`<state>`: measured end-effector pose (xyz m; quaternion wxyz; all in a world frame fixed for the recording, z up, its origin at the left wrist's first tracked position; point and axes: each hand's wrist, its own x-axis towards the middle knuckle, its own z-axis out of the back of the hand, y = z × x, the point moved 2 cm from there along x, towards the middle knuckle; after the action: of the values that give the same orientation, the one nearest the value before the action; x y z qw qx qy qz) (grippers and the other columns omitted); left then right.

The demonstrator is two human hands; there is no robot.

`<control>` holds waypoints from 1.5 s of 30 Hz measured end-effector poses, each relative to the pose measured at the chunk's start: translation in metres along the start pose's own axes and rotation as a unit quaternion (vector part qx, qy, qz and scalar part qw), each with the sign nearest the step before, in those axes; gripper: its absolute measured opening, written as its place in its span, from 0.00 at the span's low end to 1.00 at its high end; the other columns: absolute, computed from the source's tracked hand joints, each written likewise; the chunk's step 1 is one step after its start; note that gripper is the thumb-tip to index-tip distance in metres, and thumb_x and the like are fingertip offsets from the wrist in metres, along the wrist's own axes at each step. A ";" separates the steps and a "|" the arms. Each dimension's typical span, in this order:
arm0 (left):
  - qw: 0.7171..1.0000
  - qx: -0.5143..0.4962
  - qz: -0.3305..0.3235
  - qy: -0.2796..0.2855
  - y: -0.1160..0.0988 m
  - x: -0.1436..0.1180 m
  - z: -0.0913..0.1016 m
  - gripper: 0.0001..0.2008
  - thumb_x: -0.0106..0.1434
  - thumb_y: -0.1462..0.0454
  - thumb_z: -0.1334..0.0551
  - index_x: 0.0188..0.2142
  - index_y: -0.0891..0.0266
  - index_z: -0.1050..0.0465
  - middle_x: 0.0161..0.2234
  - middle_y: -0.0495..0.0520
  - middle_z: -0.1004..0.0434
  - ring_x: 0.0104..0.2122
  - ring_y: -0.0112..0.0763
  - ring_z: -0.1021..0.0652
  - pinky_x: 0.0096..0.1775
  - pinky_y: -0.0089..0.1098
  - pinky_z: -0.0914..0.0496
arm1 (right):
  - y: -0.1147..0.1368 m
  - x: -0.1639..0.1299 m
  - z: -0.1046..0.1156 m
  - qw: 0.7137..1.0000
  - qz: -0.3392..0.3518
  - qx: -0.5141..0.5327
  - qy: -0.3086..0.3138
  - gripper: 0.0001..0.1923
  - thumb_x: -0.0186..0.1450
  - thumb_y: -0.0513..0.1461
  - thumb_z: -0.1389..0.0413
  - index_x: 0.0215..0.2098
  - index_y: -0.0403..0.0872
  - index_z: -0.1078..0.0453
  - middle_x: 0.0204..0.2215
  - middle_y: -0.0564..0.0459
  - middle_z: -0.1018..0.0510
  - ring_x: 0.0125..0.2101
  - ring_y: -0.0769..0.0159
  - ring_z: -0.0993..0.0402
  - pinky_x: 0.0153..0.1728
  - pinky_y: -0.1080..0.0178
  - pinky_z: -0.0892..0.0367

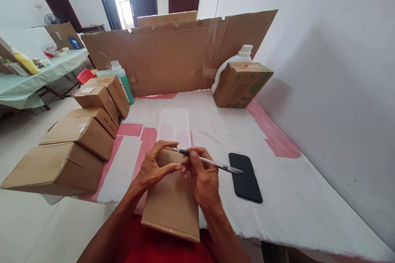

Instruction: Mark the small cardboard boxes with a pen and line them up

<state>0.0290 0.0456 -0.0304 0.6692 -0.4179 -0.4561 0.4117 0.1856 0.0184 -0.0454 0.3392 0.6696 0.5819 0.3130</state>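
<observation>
- A pen [207, 161] is being pinched between the thumb and fingers of the right hand [202, 176], closed around its barrel; the dark tip is being pointed left and away, the clear tail is sticking out to the right over the phone [246, 177].
- The left hand [153, 167] is being rested on the top of a flat cardboard box [171, 205], fingers curled and half closed, thumb stretched toward the right hand; nothing is being gripped by it, the box is only being steadied.
- The box is being kept directly under both hands, its far end beneath the pen tip, its near end hanging over the edge of the table [293, 197] toward the lap.
- A slip is judged likely: with so much of the box overhanging, pressure from the pen could tip or slide it off the edge.
- The pen tail is being held just above the phone, so a wide stroke could knock it.
- A row of sealed boxes [77, 139] is being left well apart on the left, another box [240, 84] and a white jug [243, 55] at the back by the cardboard screen [173, 55].
</observation>
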 end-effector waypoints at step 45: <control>0.901 0.421 -0.104 -0.026 0.022 -0.035 0.008 0.31 0.66 0.47 0.35 0.64 0.55 0.35 0.57 0.60 0.26 0.56 0.53 0.26 0.59 0.56 0.33 | 0.019 0.006 0.128 0.611 -0.154 -0.763 -0.145 0.20 0.72 0.50 0.46 0.51 0.44 0.28 0.52 0.34 0.23 0.54 0.45 0.26 0.47 0.54 0.33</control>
<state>0.0092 0.0210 -0.0583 0.8098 -0.0366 -0.2983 0.5039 0.3014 0.0110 -0.1038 0.8505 0.1067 0.1708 0.4858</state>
